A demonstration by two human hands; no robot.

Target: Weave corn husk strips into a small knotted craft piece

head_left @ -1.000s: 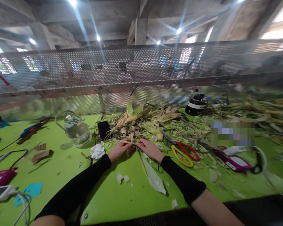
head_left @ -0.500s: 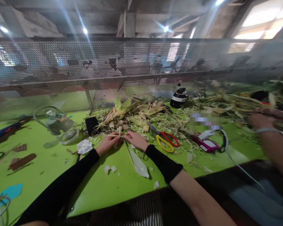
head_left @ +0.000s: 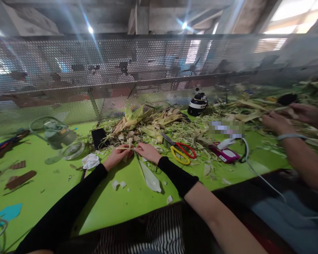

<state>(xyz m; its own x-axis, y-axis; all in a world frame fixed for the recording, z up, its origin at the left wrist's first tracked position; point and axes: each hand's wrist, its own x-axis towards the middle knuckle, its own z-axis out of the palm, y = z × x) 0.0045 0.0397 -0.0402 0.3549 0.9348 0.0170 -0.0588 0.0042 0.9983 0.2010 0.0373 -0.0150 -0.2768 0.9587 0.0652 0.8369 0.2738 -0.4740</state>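
My left hand (head_left: 118,156) and my right hand (head_left: 147,152) lie close together on the green table (head_left: 127,206), both pinched on a thin pale strip of corn husk (head_left: 125,148) that runs between them. Both arms wear black sleeves. A long pale husk leaf (head_left: 150,177) lies flat on the table just below my right hand. Right behind the hands is a heap of corn husks (head_left: 145,125). Scissors with red and yellow handles (head_left: 180,152) lie to the right of my right hand.
A perforated metal screen (head_left: 148,74) walls the table's far edge. A small fan (head_left: 57,135), a black phone (head_left: 98,137) and crumpled white paper (head_left: 90,161) lie left. A pink device (head_left: 225,154) and a black-and-white helmet-like object (head_left: 198,105) lie right. Another person's hands (head_left: 283,120) work husks at far right.
The view has swung to the right, bringing another person's hands and arm into sight. My hands stay together, still pinched on the husk strip.
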